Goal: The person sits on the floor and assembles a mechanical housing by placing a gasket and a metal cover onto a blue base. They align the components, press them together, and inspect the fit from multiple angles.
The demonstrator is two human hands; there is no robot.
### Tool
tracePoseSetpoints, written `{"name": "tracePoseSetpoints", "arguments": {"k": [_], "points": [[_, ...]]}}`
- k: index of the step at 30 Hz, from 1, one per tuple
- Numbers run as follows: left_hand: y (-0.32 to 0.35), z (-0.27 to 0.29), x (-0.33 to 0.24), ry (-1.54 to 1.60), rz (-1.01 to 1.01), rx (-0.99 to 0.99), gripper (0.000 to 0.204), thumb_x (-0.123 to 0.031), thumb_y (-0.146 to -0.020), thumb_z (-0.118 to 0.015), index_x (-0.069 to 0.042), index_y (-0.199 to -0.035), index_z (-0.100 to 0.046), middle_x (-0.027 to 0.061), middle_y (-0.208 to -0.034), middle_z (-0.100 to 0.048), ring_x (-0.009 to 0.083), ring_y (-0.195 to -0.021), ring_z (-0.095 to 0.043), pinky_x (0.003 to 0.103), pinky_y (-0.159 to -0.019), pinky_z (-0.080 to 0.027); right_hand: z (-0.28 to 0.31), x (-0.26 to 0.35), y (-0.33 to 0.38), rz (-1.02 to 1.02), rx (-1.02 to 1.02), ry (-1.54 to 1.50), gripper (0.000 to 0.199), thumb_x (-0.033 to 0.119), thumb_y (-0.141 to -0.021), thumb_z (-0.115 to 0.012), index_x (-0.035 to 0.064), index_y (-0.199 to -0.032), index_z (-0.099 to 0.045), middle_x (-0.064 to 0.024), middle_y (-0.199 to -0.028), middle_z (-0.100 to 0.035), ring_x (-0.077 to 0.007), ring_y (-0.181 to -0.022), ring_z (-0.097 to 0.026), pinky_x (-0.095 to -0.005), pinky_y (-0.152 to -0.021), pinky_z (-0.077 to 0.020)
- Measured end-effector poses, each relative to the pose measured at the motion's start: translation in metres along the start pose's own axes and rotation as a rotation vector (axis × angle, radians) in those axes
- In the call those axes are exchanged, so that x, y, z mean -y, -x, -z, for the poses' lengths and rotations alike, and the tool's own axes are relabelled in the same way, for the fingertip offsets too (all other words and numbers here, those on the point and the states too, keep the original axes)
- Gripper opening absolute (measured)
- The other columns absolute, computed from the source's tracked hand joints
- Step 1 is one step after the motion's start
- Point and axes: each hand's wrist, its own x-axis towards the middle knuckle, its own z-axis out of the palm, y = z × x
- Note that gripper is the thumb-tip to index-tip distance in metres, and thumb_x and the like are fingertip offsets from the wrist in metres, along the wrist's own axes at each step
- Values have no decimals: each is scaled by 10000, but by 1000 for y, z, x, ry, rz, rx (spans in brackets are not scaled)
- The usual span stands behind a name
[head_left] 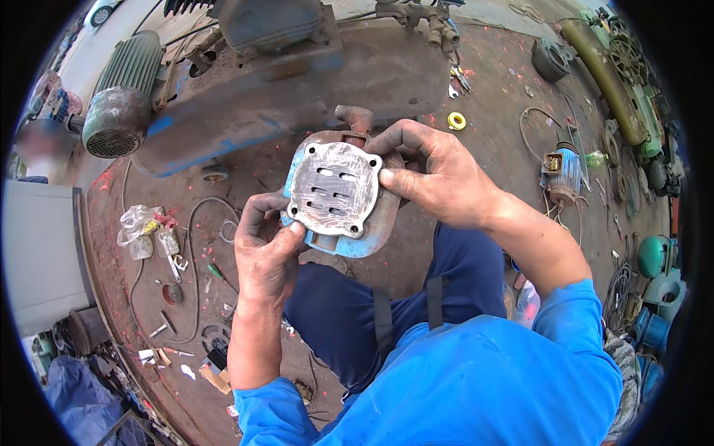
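Squarely between left hand (265, 249) and right hand (435, 175), slotted metal plate (334, 189) on blue casting (370, 236)

- The left hand (266, 249) and the right hand (435, 178) are closing on both sides of the blue cylinder head (355, 238) with its metal valve plate (335, 189), leaving only the plate's face open from above.
- The big blue tank (297, 97) is blocking the way just beyond the hands.
- The person's knees (349, 312) are filling the room below the hands.
- Left of the hands, the floor (149, 297) is lying partly open, though plastic bags (145, 227), a loose cable (197, 238) and small tools are cluttering it.
- Right of the forearm, open floor is running toward a small blue motor (561, 175); farther right, machines are crowding the rim, possibly stacked.
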Motion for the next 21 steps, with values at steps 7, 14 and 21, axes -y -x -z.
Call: {"name": "tracePoseSetpoints", "arguments": {"k": [7, 14, 21], "points": [[-5, -4, -39, -50, 52, 22, 326, 11, -868, -780, 2, -1141, -602, 120, -1180, -661, 168, -1068, -654, 338, -959, -527, 10, 51, -9, -129, 83, 232, 279, 2, -973, -685, -16, -1244, -622, -34, -953, -645, -94, -910, -618, -284, -801, -545], [18, -48, -181, -182, 63, -11, 301, 59, -853, -756, 35, -1124, -628, 243, -1371, -621, 185, -1129, -639, 348, -995, -501, -4, 168, -10, -74, 49, 126, 256, -46, -960, -667, -20, -1206, -601, -131, -977, -741, -177, -924, -716, -344, -844, -580], [54, -106, -365, -214, 55, -115, 321, 40, -803, -784, 30, -1091, -643, 287, -1418, -591, 240, -1243, -606, 399, -1067, -464, -21, 353, -26, -45, 125, 51, 272, -51, -955, -667, -30, -1218, -598, -154, -1111, -723, -201, -1036, -722, -358, -911, -592]]}}
